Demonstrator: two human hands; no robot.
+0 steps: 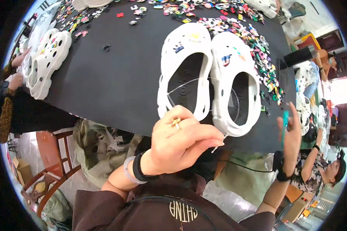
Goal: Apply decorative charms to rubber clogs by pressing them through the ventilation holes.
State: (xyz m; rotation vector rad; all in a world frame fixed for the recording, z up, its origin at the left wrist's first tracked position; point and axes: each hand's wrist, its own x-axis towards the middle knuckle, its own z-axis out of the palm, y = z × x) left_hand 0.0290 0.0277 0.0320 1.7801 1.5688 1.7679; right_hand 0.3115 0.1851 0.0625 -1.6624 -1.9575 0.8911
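Black table (pixel 119 73): a wide dark top filling the upper middle of the view, its near edge just above both hands. Pair of white clogs (pixel 208 73): set side by side on the table near its front edge, toes away from the person, each with small coloured charms on the toe; the heel of the right-side clog overhangs just above the left hand's fingertips. Second pair of white clogs (pixel 46 59): at the far left edge of the table, well apart from the first pair, with another person's hands beside them. Scattered coloured charms (pixel 254 42): a band along the far and right sides of the table. Left hand (pixel 183 142): below the front pair, a ring on one finger, fingers curled and pinched together on a thin clear plastic tie (pixel 196 82) that loops up over the clogs' openings. Right hand (pixel 291 133): raised at the table's right front corner, just right of the pair, closed around a small teal tool (pixel 285 121); the two hands are held apart.
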